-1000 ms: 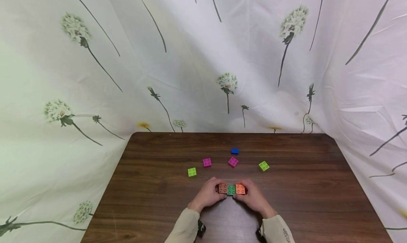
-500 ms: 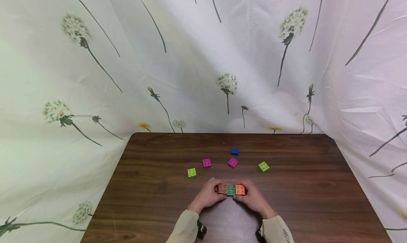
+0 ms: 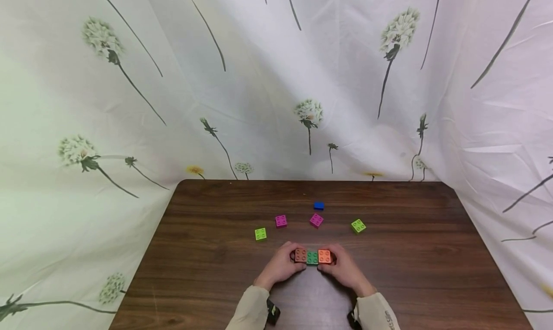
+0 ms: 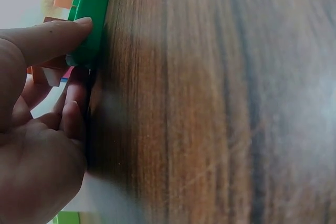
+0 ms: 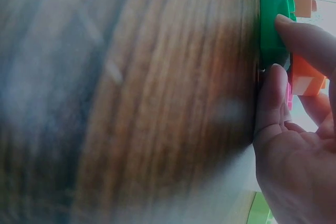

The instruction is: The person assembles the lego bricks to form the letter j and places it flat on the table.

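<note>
A long green building brick (image 4: 94, 19) stands on the table, with a brown brick (image 3: 301, 255) on its left end and an orange brick (image 3: 324, 256) on its right end. Between those two, the green studs show from above. My left hand (image 3: 282, 263) grips the left end, its thumb (image 4: 68, 35) on the green brick's near side. The other end is held by my right hand (image 3: 345, 266), whose thumb (image 5: 296, 32) also lies against the green side. Both index fingers reach round the far side, where their tips are hidden.
Beyond the hands lie two magenta bricks (image 3: 281, 221), a blue brick (image 3: 318, 206) and two lime bricks: one at left (image 3: 260, 234), one at right (image 3: 358, 226). A flowered white cloth (image 3: 259, 104) hangs behind the wooden table (image 3: 207, 272).
The joined bricks have shifted very slightly to the left between my hands. Both hands keep their grip, and the loose bricks lie where they were.
</note>
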Tool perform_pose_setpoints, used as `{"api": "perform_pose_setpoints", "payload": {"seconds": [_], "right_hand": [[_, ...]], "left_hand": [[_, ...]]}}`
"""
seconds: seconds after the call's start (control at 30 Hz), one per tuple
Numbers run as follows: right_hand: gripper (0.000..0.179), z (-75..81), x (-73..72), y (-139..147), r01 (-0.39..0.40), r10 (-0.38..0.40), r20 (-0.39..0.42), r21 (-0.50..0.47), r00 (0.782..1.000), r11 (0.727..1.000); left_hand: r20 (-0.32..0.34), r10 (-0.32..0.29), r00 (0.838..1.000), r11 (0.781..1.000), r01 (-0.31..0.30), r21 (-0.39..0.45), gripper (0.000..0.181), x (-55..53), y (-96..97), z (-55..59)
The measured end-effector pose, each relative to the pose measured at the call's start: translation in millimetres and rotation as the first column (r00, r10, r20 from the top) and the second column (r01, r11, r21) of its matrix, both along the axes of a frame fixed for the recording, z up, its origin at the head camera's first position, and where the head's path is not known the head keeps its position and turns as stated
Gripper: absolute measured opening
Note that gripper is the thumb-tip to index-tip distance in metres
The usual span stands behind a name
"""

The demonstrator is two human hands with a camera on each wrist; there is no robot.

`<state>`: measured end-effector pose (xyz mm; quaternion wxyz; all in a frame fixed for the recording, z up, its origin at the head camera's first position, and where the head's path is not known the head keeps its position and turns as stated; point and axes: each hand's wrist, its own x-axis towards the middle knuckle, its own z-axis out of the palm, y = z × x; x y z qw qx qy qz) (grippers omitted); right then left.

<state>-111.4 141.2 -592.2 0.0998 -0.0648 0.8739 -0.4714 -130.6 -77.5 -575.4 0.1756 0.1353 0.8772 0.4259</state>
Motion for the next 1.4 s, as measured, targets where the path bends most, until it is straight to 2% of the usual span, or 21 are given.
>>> {"api": "perform_pose_setpoints", "payload": {"seconds": [0.37,0.5,0.67,0.8,0.97,1.07,1.13,1.23,1.3,1.4], "right_hand": [[0.037,-2.6,0.0,0.3,0.013,-0.013,-0.001,0.009,1.000,1.000],[0.041,-0.6,2.0,5.3,-0.001,0.007,0.048,-0.110,0.999,0.994],[0.049,0.4,2.2,14.4,-0.032,0.073,0.129,-0.294,0.989,0.955],[0.052,2.1,2.0,22.0,-0.050,0.116,0.166,-0.358,0.979,0.932],[0.059,6.0,1.3,34.2,-0.070,0.191,0.256,-0.417,0.948,0.906],[0.057,7.7,0.4,41.2,-0.092,0.194,0.237,-0.383,0.952,0.919],[0.051,8.5,-0.7,45.5,-0.065,0.139,0.198,-0.339,0.970,0.938],[0.037,9.5,-2.6,51.7,0.067,-0.033,0.125,-0.280,0.992,0.958],[0.028,10.0,-4.2,56.1,0.189,-0.172,0.085,-0.267,0.981,0.945],[0.019,10.1,-8.3,62.0,0.352,-0.361,0.018,-0.263,0.933,0.898]], "left_hand": [[0.014,0.007,1.000,1.000,-0.007,0.004,0.037,0.3,-0.3,-0.2],[0.013,0.004,1.000,1.000,-0.004,0.006,0.036,-0.1,-1.2,-1.7],[0.018,0.001,1.000,1.000,-0.001,0.013,0.037,-0.6,-2.2,-2.3],[0.017,0.002,1.000,1.000,-0.002,0.012,0.038,-0.2,-1.8,-1.3],[0.014,0.012,1.000,1.000,-0.012,0.008,0.039,0.9,-0.6,0.1],[0.022,0.020,1.000,1.000,-0.020,0.011,0.038,1.1,-0.1,0.1],[0.025,0.022,0.999,1.000,-0.023,0.013,0.038,0.9,0.1,-0.1],[0.030,0.026,0.999,1.000,-0.027,0.016,0.038,0.9,0.6,-0.1],[0.029,0.026,0.999,1.000,-0.027,0.015,0.038,1.0,0.8,-0.2],[0.028,0.026,0.999,1.000,-0.026,0.016,0.038,1.3,0.8,0.4]]}}
